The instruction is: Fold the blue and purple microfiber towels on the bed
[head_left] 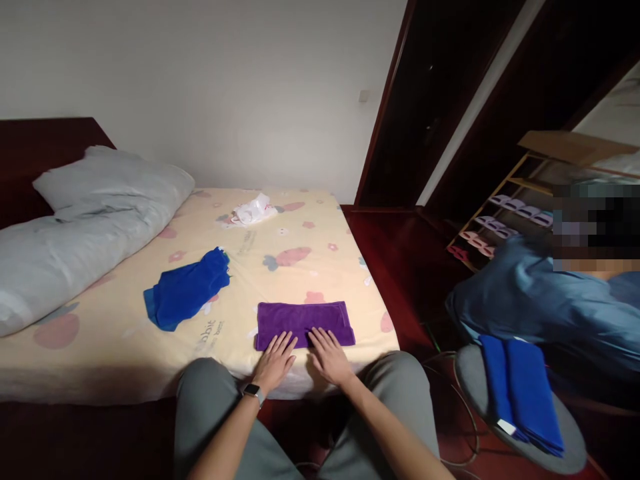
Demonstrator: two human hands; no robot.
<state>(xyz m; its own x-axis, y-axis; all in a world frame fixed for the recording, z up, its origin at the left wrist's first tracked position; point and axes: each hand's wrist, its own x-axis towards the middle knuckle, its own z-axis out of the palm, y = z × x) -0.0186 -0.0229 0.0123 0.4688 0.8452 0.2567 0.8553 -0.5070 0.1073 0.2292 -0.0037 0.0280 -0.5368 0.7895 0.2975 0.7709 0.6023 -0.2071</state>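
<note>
A purple towel (303, 317), folded into a flat rectangle, lies near the front edge of the bed (300, 240). My left hand (274, 363) rests on its lower left part, fingers spread and flat. On the lower right part lies my right hand (330, 357), its fingers also stretched out on the cloth. To the left, a rumpled blue towel (193, 287) lies loosely on the sheet. Two folded blue towels (533, 393) sit side by side on a grey round stool (473, 383) to my right, one with a white tag.
A crumpled white plastic bag (254, 210) lies toward the back of the bed. A grey quilt (100, 213) is heaped at the left. At the right sits a person in a blue shirt (515, 287), beside a shoe rack (505, 183) holding slippers.
</note>
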